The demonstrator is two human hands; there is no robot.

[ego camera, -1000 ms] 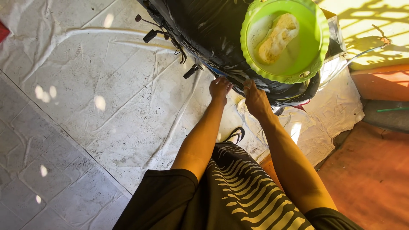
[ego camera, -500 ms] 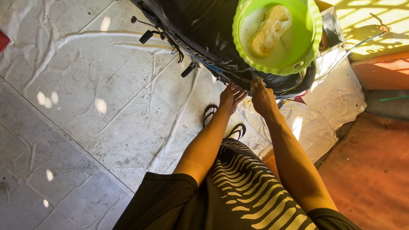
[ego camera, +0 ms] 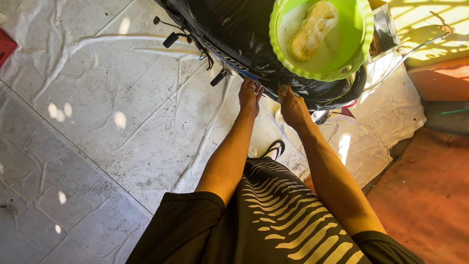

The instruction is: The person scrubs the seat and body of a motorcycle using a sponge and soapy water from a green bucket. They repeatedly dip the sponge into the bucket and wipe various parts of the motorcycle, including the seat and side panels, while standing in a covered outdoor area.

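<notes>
Wet black motorbike (ego camera: 244,34) at the far side of the white tiled floor (ego camera: 97,112), looks like mid-wash on its lower near edge. Left hand (ego camera: 250,95) flat against it with fingers spread, right hand (ego camera: 292,105) loosely curled beside, neither holding anything. Probably needs a reach up for the yellow sponge (ego camera: 312,29) in the soapy green basin (ego camera: 359,54) on the seat.

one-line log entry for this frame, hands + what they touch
left hand: flat on black motorcycle body | right hand: on its lower edge | green basin with yellow sponge on seat | white sheet underneath
</notes>
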